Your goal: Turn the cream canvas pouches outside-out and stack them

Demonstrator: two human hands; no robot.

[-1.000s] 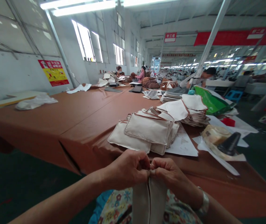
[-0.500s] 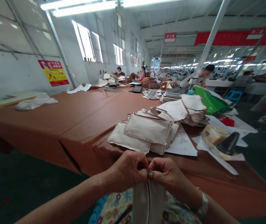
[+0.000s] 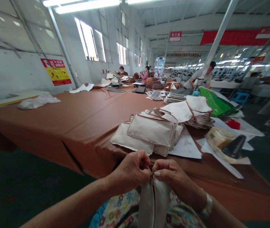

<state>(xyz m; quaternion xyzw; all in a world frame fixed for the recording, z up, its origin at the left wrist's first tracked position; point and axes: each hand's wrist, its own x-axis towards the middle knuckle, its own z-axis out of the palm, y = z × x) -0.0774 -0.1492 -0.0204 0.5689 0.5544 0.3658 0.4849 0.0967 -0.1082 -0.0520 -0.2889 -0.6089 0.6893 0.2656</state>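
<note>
At the near table edge, my left hand (image 3: 135, 167) pinches the top end of a cream fabric piece (image 3: 146, 204) between thumb and curled fingers. Close beside it, my right hand (image 3: 173, 174), with a pale band on the wrist, grips the other side of the same end. A dark lengthwise line, a slit or seam, runs down the middle of the piece, which hangs over a flowered garment (image 3: 123, 202) on my lap. Just beyond my hands lies a pile of flat cream fabric pieces (image 3: 151, 129) with brown stitched edges.
A brown cover (image 3: 82, 117) drapes over the large table. At right lie more cream pieces (image 3: 199, 106), a green bag (image 3: 217, 101), white paper (image 3: 186, 147) and a black cone-shaped object (image 3: 234, 146). A co-worker (image 3: 199, 77) bends beyond the table.
Both hands stay pinched on the fabric end, with slightly shifted fingers. The hanging fabric has swung a little right and its two halves angle apart more. The co-worker at right has straightened somewhat.
</note>
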